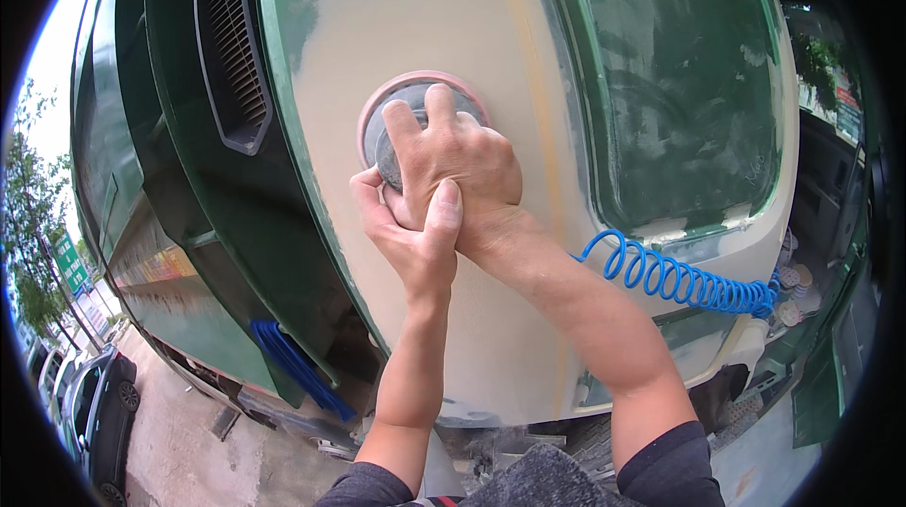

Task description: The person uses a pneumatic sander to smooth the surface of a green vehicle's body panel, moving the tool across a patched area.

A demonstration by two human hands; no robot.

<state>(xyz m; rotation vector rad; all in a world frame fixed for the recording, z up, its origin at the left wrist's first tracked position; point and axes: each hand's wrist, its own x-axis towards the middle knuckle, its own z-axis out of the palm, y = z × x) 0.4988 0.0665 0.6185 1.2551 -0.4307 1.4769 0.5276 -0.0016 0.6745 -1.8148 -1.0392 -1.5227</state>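
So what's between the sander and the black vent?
Head view: leftward from the sander, a bare strip of beige panel, then its green edge and a dark gap before the vent.

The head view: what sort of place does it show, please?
Probably an outdoor vehicle repair yard: a sander rests on the beige panel of a green vehicle, a blue coiled hose hangs nearby, and a car is parked outside.

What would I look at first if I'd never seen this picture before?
Probably the bright blue coiled hose, over on the right side. Next, the right hand near the middle, on a round grey-and-pink tool, with the left hand against its wrist. Behind them, a big beige patch stands out on the green vehicle.
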